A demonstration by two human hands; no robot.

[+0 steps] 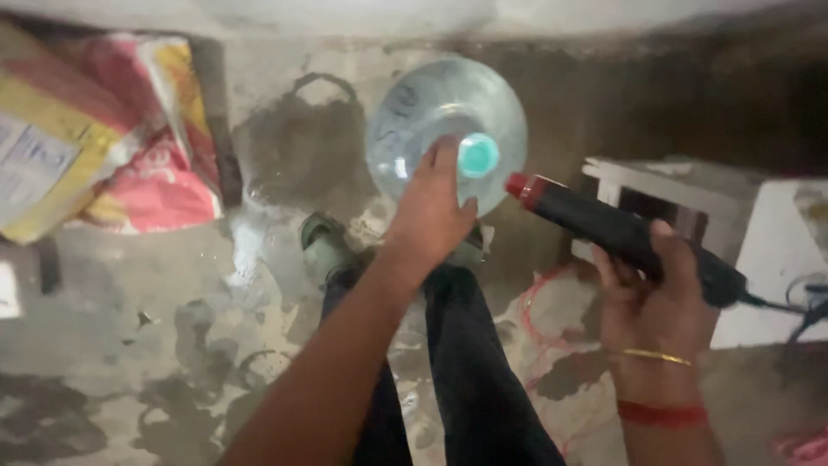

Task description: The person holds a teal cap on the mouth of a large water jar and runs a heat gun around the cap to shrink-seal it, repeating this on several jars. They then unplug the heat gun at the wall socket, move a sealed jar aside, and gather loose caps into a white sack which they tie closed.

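**Two hands, one water jug, one corded tool**

One stack of printed sacks (95, 138), yellow, white and pink, lies at the far left on the wet concrete floor (172, 345), which shows dark damp patches.

Near the middle stands one large clear water jug (414, 121), seen from above, upright, its long axis pointing toward the camera, with a single teal cap (478, 155) on its neck. The left hand (431, 211) reaches forward over the jug's shoulder; its fingertips rest on the plastic just left of the cap, the fingers laid flat and loose, not closed round anything. The jug lies straight ahead of this hand, touching it, so the left hand is plainly the nearer of the two. Below the jug, the person's dark trouser legs and one green sandal (323, 246) show; the second foot is mostly hidden behind the arm.

To the right, the right hand (651, 289) is clenched round one black cylindrical power tool (621, 237). The tool's long axis runs slantwise, its red tip (520, 185) pointing up and left and standing just beside the jug's right edge, near the cap but apart from it. One black cord leaves the tool's rear toward the right. Two bangles, gold and red, sit on that wrist. One white block-like structure (776, 250) stands at the far right.
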